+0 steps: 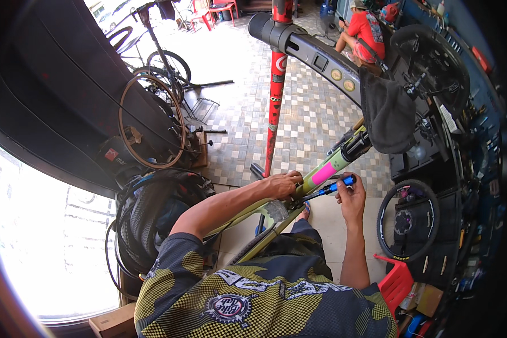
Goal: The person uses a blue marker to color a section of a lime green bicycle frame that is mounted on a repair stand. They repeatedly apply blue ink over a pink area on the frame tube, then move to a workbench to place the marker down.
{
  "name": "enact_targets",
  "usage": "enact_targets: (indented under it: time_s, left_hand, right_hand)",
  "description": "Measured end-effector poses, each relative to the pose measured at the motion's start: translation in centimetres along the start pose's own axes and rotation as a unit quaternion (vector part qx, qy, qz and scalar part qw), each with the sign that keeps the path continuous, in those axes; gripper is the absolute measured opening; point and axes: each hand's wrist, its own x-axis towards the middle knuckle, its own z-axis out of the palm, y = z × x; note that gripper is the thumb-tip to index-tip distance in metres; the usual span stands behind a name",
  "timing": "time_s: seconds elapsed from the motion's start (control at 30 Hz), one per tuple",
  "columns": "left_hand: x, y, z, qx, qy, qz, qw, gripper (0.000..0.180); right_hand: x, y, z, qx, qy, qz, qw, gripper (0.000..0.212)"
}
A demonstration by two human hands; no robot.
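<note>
A light green bicycle frame [324, 173] with a pink band hangs slantwise in front of me. My left hand [283, 185] lies over the frame, its fingers curled round the tube; the fingertips are partly hidden. In my right hand [351, 197], thumb and fingers grip the handle of a blue screwdriver [331, 187]. Its shaft points down and left to the frame close to my left hand, where the tip is too small to make out. A grey cloth [387, 112] drapes over the clamp arm [321, 61] of the repair stand.
The stand's red post [276, 96] rises beyond the frame. Tyres [146, 217] and a bare rim [151, 121] are at left, near parked bicycles. To the right are a wheel [408, 221], a red chair [394, 284] and a tool wall. A person in red [365, 32] sits far right.
</note>
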Motion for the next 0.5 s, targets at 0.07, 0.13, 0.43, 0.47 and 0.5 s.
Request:
enact_targets:
  time_s: [0.07, 0.13, 0.43, 0.47, 0.5]
  left_hand:
    - [0.0, 0.0, -0.2, 0.005, -0.011, -0.005, 1.0, 0.028]
    - [-0.2, 0.3, -0.4, -0.004, -0.011, -0.011, 1.0, 0.029]
    - [-0.6, -0.2, 0.2, -0.037, 0.032, 0.001, 0.999, 0.027]
    - [-0.5, -0.1, 0.0, -0.053, 0.028, -0.002, 0.998, 0.027]
    - [-0.3, 0.1, -0.2, -0.07, 0.024, -0.005, 0.997, 0.026]
  right_hand:
    - [0.4, 0.4, -0.2, 0.017, 0.018, 0.039, 0.999, 0.028]
    - [0.2, 0.5, 0.2, 0.023, 0.026, 0.032, 0.999, 0.026]
    - [-6.6, -5.8, 7.4, -0.127, -0.109, -0.14, 0.976, 0.031]
    - [-7.2, -5.8, 7.7, -0.153, -0.153, -0.19, 0.958, 0.033]
    - [-7.9, -5.5, 7.9, -0.18, -0.189, -0.209, 0.942, 0.034]
